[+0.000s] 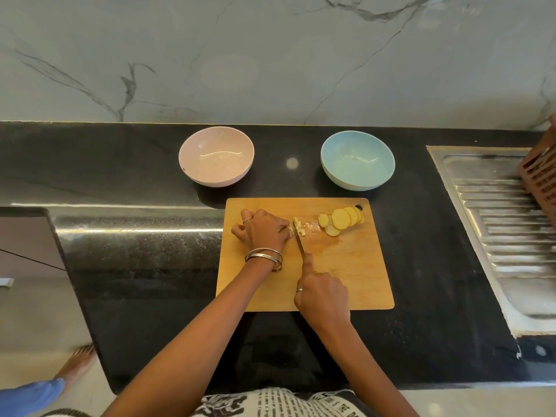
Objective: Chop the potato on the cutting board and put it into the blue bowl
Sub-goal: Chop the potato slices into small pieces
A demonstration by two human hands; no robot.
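While the left hand (264, 230) pins small pale potato sticks (298, 227) on the rectangular wooden cutting board (355, 266), the right hand (323, 296), clamped round a steel knife (299, 242), holds its blade across them, just right of those fingertips.

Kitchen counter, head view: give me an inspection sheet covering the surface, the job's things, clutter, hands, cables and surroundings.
Surface: black counter, wooden cutting board near its front edge.
Job's things: potato slices fanned at the board's far right; small cut pieces beside the knife; blue bowl behind the board, no potato in it.
Clutter: pink bowl, left of the blue one.
Hands: left hand holds potato at the blade; right hand grips the knife, forefinger along its spine.
Cables: nothing seen.
Surroundings: marble wall, steel drainboard and orange rack at right.
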